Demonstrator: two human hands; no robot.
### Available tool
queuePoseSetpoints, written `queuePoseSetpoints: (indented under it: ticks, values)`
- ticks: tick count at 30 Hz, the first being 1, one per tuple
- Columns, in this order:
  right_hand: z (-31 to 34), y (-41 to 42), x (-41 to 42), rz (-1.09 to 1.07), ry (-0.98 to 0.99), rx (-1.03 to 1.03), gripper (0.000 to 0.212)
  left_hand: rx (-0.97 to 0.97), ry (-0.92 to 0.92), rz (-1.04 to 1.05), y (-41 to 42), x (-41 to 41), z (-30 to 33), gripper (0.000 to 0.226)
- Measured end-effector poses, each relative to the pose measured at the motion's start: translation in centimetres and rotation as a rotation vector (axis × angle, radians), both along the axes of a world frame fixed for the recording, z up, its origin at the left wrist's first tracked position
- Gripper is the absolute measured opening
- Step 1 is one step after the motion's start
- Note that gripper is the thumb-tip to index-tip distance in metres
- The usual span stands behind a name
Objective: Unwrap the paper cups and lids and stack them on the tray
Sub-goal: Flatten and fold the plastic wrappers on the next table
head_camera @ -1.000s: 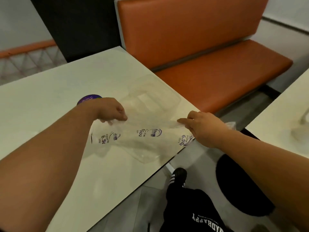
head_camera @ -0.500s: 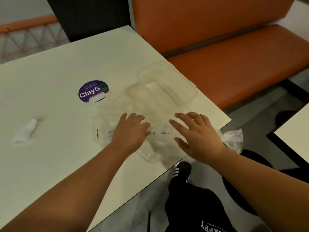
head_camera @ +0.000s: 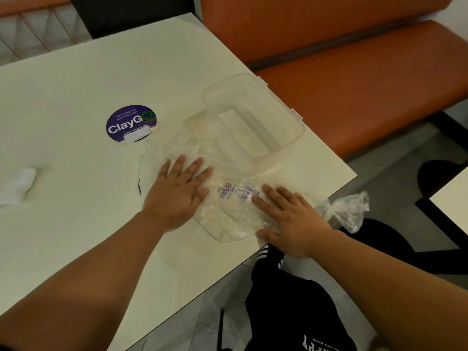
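Both hands are flat on the clear plastic wrapper [head_camera: 235, 198], left hand [head_camera: 177, 193] and right hand [head_camera: 293, 221], fingers straight and released, just pressing it down. The wrapper sits at the bench's [head_camera: 76, 224] right edge, long axis running along that edge, knotted end hanging off. A clear tray [head_camera: 253, 115] is just beyond, near the far right corner. Lots of bare bench to the left, past the purple sticker [head_camera: 130, 122].
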State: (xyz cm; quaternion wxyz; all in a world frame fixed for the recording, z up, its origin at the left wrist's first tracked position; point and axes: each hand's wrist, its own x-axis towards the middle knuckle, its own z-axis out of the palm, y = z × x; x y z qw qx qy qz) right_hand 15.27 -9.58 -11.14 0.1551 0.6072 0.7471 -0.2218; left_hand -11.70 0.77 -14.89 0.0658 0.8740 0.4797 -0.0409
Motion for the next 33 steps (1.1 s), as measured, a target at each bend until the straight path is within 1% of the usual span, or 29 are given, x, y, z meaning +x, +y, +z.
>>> queuePoseSetpoints:
  ticks: [3, 6, 9, 13, 16, 19, 28, 30, 33]
  values:
    - [0.5, 0.1, -0.4, -0.005, -0.036, 0.018, 0.075, -0.007, 0.004, 0.009, 0.2, 0.3, 0.3, 0.067]
    - [1.2, 0.2, -0.9, 0.003, -0.085, 0.075, 0.078, -0.014, -0.026, -0.001, 0.4, 0.6, 1.1, 0.077]
    - [2.0, 0.1, -1.2, -0.013, -0.05, 0.09, 0.081, 0.0, -0.078, -0.012, 0.2, 0.8, 2.1, 0.079]
    - [3.0, -0.2, -1.4, -0.035, 0.062, 0.142, 0.082, 0.033, -0.148, -0.001, -0.5, 0.9, 3.6, 0.077]
    - [3.8, -0.3, -1.6, -0.031, 0.113, 0.157, 0.081, 0.09, -0.115, -0.078, -0.7, 1.1, 4.3, 0.074]
    - [4.3, -0.6, -1.5, -0.022, 0.119, 0.17, 0.079, 0.084, -0.048, -0.109, -0.7, 1.2, 4.7, 0.077]
    - [5.9, -1.1, -1.1, -0.097, 0.115, 0.189, 0.077, 0.09, -0.06, -0.121, -1.0, 2.2, 6.5, 0.082]
    - [6.3, -1.2, -1.2, -0.104, 0.116, 0.194, 0.076, 0.099, -0.065, -0.139, -1.1, 2.2, 6.8, 0.079]
    - [6.6, -1.4, -1.0, -0.109, 0.108, 0.186, 0.076, 0.126, -0.066, -0.217, -0.9, 2.0, 6.7, 0.063]
